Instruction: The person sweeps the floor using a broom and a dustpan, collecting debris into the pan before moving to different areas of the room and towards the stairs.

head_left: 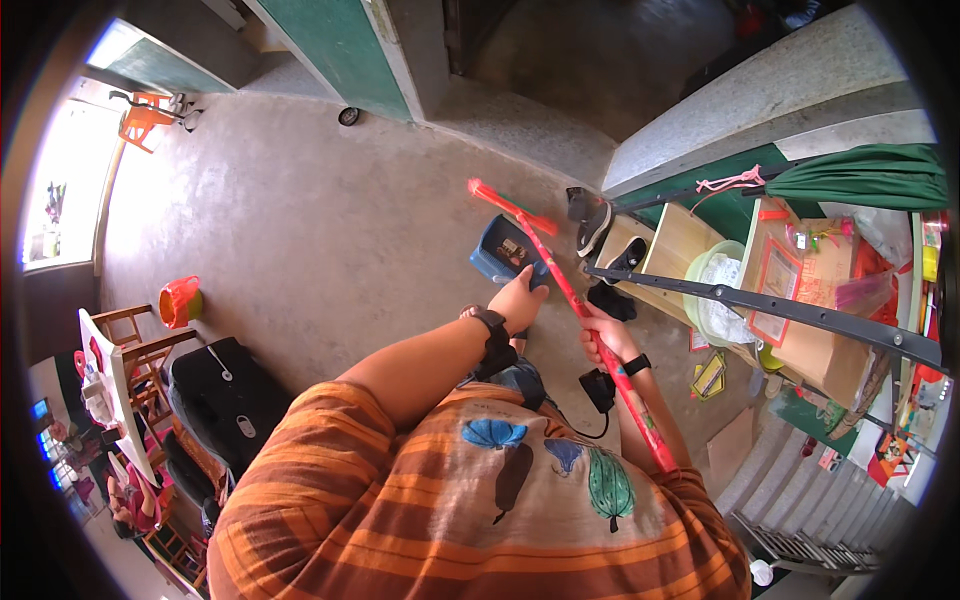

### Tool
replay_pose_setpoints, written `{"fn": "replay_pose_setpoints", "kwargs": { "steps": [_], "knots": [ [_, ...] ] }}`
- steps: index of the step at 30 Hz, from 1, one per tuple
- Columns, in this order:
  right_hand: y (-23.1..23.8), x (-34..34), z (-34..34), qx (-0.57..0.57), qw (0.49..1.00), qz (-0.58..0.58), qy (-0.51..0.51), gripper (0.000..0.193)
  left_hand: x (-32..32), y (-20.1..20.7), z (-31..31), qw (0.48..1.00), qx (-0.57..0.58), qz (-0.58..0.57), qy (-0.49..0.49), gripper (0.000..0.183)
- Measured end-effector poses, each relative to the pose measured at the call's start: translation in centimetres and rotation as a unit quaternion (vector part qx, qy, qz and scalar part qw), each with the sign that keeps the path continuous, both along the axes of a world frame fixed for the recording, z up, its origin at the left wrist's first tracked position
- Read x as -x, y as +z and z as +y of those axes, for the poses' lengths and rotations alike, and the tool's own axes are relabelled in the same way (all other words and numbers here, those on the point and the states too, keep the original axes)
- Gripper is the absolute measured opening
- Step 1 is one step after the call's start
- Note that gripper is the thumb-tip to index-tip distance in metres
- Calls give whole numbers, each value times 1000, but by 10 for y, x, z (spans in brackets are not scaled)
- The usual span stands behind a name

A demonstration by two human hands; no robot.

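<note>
2 hands held a red broom (572,292) and a blue dustpan (487,264).
The right hand (612,333) had its fingers wrapped closed around the broom's shaft, which slanted from beside the right forearm up to a red head; the left hand (517,303) had its fingers bent in on the near right edge of the dustpan, though how fully they closed there was hidden; the dustpan lay just left of the shaft, with brownish scraps (513,251) inside; whether it touched the grey floor (300,200) or hung above it, I could not tell; a dark shoe (594,230) with a pale sole stood right of the broom's head, near a wooden shelf (680,245); black bands circled both wrists.
</note>
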State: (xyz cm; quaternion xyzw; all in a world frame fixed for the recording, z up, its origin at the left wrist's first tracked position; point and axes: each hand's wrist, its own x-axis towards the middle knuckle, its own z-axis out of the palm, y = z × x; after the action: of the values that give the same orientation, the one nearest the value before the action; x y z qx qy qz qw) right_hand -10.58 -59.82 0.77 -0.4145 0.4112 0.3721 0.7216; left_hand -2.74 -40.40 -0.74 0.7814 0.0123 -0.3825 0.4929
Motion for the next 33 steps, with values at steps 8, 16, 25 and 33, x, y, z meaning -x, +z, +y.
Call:
{"fn": "replay_pose_setpoints", "kwargs": {
  "steps": [8, 16, 25, 33],
  "knots": [
    [-25, -1, 11, 42, 999, -14, 9, 67, 9, 2, -7, 999, -8, -12, -37, 60],
    [39, 53, -3, -71, 996, 22, -41, 54, 6, 21, 4, 999, 2, 31, -10, 60],
    [-15, 40, -24, 57, 997, 33, 27, 51, 50, 22, -4, 999, 1, -31, -26, 58],
    [34, 115, -68, -87, 996, 14, 27, 65, 90, 8, -9, 1000, -7, -3, 17, 58]
  ]
}}
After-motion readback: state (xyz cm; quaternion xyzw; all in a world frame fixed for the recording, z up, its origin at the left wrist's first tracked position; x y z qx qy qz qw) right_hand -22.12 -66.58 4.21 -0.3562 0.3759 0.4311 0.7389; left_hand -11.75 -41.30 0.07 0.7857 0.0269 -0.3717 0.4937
